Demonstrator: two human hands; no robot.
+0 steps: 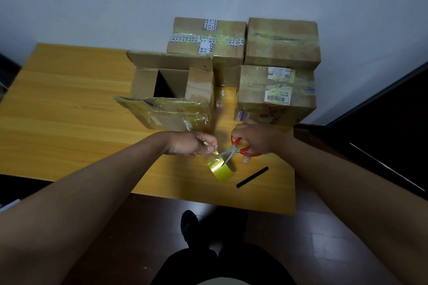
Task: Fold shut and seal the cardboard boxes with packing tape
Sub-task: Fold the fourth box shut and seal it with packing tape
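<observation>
Left hand (192,144), frame centre: fingers curled, thumb and forefinger pinching the free end of a strip pulled off the tape roll (221,170). Right hand (254,140), just right of it: fingers curled through the red plastic loops of the scissors (238,149); the grey metal blades are parted and angled down-left, tips at the strip just above the roll. Roll is glossy yellow-clear, cylindrical, sitting on the wooden table (69,111) below both hands; the table is yellow with a laminate grain.

Open box (171,90), centre of frame above the left hand: brown corrugated cardboard, top flaps up and splayed, dark hollow inside, near flap wrapped in wrinkled shiny old tape. Three closed boxes: printed-tape box (206,37) behind it at upper centre, with white lettered strips crossing its top; plain taped box (282,41) at upper right; labelled box (275,92) below that, with barcode stickers, just above the right hand.

Thin black stick (252,177) lies flat on the table, lower right of the roll, apart from it. Dark floor below.
</observation>
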